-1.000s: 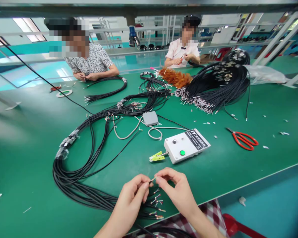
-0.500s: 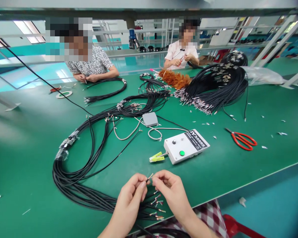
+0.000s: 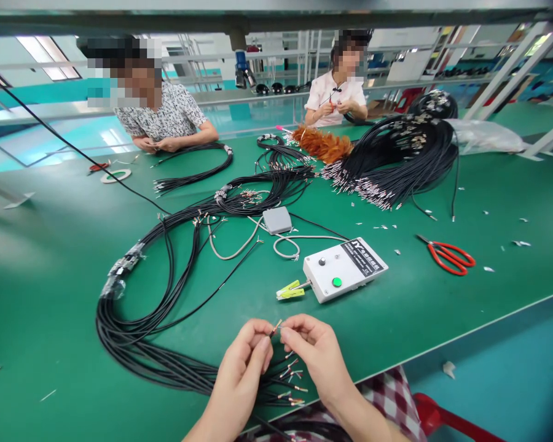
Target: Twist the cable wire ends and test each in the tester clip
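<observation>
My left hand (image 3: 244, 365) is closed in a pinch on a black cable (image 3: 273, 333) near its stripped end, where thin wires stick out. Close beside it, my right hand (image 3: 317, 351) pinches at the tip of one of those fine wires. Below both hands lie more stripped cable ends (image 3: 295, 388), with coloured wires showing. They belong to a taped bundle of black cables (image 3: 166, 371) that curves away to the left. Just beyond my hands sits a white box (image 3: 343, 273) with a green button, a knob and a yellow-green piece (image 3: 290, 290) at its front.
Red-handled scissors (image 3: 449, 255) lie at the right among white scraps. A grey pedal-like block (image 3: 277, 220) with a grey cord is behind the box. Farther back are a large cable heap (image 3: 396, 159), a brown feather duster (image 3: 322, 144) and two people working across the green table (image 3: 50, 307).
My hands keep almost the same pose, with the right fingertips still at the wire ends. The whole view has shifted slightly. The person at the back right has moved their hands a little.
</observation>
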A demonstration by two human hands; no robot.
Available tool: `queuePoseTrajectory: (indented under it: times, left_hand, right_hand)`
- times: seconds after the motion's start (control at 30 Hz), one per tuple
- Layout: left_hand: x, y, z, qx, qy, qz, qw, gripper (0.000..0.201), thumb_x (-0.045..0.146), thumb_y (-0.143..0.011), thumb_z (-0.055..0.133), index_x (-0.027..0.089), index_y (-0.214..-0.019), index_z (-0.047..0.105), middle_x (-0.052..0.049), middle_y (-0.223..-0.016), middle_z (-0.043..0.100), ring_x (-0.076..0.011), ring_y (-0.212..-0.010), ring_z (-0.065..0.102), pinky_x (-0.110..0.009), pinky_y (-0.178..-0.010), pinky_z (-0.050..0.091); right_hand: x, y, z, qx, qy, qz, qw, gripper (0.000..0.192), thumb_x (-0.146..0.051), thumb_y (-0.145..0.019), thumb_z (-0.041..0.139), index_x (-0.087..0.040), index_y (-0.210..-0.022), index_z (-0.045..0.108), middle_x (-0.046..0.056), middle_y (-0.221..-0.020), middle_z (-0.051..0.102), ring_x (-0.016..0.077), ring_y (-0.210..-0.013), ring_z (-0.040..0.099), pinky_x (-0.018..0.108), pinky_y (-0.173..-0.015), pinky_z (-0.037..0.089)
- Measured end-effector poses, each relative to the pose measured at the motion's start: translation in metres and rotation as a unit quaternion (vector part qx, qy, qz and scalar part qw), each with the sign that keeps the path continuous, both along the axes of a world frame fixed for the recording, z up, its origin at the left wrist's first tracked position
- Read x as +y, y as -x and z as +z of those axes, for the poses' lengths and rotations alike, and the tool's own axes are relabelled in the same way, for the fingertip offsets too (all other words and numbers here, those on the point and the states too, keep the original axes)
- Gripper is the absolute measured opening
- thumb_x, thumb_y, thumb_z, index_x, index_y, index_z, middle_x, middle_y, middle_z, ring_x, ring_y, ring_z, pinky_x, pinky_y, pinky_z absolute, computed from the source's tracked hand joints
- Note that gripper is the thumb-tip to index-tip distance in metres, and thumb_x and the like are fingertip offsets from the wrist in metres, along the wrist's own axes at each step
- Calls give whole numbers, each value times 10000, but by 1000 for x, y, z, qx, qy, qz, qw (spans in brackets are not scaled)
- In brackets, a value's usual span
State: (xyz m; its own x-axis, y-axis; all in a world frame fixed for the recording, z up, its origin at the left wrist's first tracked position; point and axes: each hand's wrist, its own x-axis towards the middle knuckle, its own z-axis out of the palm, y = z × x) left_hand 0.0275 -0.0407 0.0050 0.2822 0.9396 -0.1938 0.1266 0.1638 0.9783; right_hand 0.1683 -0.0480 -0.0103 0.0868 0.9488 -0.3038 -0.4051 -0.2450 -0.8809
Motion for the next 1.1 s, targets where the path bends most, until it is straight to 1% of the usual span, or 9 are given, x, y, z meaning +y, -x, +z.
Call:
queuePoseTrajectory:
  times: [0.13,0.3,0.37,0.5,0.67,0.8,0.97,1.03,1.1]
  left_hand:
    - [-1,0,-1,9,-5,-5,1000,386,542,-922,466,177,-1046,489,77,-599,374,-128,-560,356,-238,-537,309]
    - [-4,0,-4,10,-18,-12,1000,352,508,-940,453,181,-1066,481,73,-613,387,-126,-559,360,-238,-536,309]
    - [-5,1,-6,5,-23,-1,1000,337,499,-944,458,186,-1070,484,74,-613,394,-123,-555,360,-235,-531,305]
    - [-6,4,-8,-4,-17,23,1000,333,492,-950,465,193,-1094,490,71,-614,409,-122,-564,376,-231,-535,309]
    - [-3,7,-9,-4,-10,12,1000,355,507,-946,473,189,-1103,487,70,-620,413,-120,-572,388,-224,-538,321]
    - [-4,6,-9,-16,-7,9,1000,364,508,-940,489,186,-1109,498,75,-608,390,-119,-571,388,-219,-539,325]
    - [-7,7,-10,-26,-4,15,1000,349,485,-927,527,190,-1115,530,70,-596,411,-117,-558,397,-212,-525,334]
    - [-7,7,-10,-28,0,19,999,361,472,-929,528,198,-1163,545,54,-626,458,-112,-548,408,-209,-516,347]
    - [-7,5,-10,-28,-3,14,999,390,458,-913,558,215,-1218,567,11,-747,558,-108,-563,460,-213,-533,396]
  right_hand:
    - [0,3,1,34,25,-1,999,303,-418,-618,829,-151,-682,702,-14,-584,615,98,-566,511,224,-590,424]
    - [0,6,3,39,27,-10,999,243,-368,-662,788,-150,-666,680,-27,-584,589,68,-524,423,206,-541,351]
    - [0,7,3,39,22,-4,999,239,-366,-678,776,-151,-666,674,-29,-583,583,66,-521,409,206,-534,338]
    - [-1,10,4,39,17,1,999,272,-399,-673,787,-149,-701,683,-18,-620,607,73,-545,428,210,-554,362]
    - [-3,13,3,35,12,0,999,335,-449,-650,811,-149,-744,695,-3,-658,641,90,-591,486,219,-590,409]
    - [-2,11,0,28,-12,14,999,361,-430,-644,828,-159,-847,704,16,-759,690,109,-665,554,234,-652,439]
    - [2,9,-1,-2,-24,9,1000,304,-424,-661,803,-151,-742,696,10,-705,678,90,-590,521,220,-590,423]
    - [1,8,-1,-17,-31,18,999,272,-401,-682,783,-152,-753,700,16,-722,688,89,-576,520,222,-580,423]
    - [-1,6,0,-45,-42,26,998,217,-362,-714,750,-154,-747,702,20,-721,695,96,-575,529,225,-579,423]
